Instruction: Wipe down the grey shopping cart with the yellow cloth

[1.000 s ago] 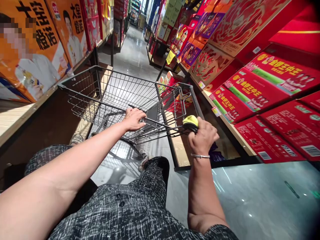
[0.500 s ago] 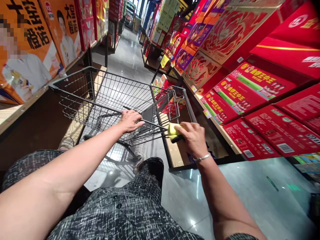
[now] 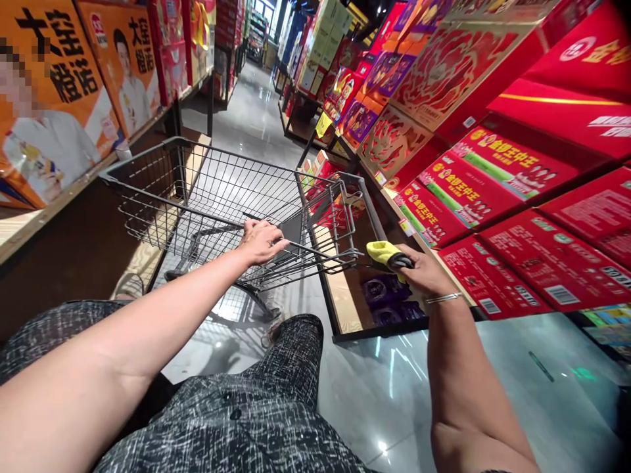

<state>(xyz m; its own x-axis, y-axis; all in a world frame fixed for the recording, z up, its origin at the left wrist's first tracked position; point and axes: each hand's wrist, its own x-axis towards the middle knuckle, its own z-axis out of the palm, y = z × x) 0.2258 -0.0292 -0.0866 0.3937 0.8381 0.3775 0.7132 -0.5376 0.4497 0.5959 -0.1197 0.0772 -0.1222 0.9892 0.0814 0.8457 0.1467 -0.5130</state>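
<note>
A black wire shopping cart (image 3: 148, 172) stands in a shop aisle just ahead of me, its basket holding nothing I can see. My left hand (image 3: 260, 240) is closed over the cart's rear bar near its middle. My right hand (image 3: 420, 270) grips a yellow cloth (image 3: 382, 250) and holds it against the right end of that bar. A thin bracelet circles the right wrist.
Red gift boxes (image 3: 497, 164) fill slanted shelves on the right, close to my right hand. Orange boxes (image 3: 59, 98) line a wooden shelf on the left. A low wooden display base (image 3: 345, 302) sits by the cart's right side. The glossy grey aisle floor (image 3: 256, 118) runs ahead.
My right hand slid the yellow cloth rightward along the bar, from the inner corner out to its right end. The left hand stayed on the bar.
</note>
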